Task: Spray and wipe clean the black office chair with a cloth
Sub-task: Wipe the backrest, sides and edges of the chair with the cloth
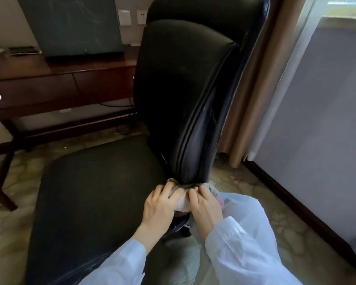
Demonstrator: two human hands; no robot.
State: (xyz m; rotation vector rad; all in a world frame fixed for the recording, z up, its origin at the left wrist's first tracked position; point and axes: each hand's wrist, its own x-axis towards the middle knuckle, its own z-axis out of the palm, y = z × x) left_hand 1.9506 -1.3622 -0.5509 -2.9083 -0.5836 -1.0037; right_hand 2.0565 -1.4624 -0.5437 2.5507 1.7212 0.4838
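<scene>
The black office chair [183, 83] fills the middle of the view, its tall backrest rising ahead and its wide seat [90, 192] spreading to the left. A grey-white cloth [182, 202] is bunched at the bottom edge of the backrest. My left hand [158, 206] grips the cloth's left side with curled fingers. My right hand [206, 206] grips its right side, fingers curled over it. Both hands sit side by side just under the backrest's lower end. No spray bottle is in view.
A dark wooden desk [56, 87] with a ring-pull drawer stands at the left behind the chair, with a dark screen [70, 25] on it. Curtains [255, 89] hang at the right, next to a grey wall [321, 120]. Patterned carpet [265, 202] lies around the chair.
</scene>
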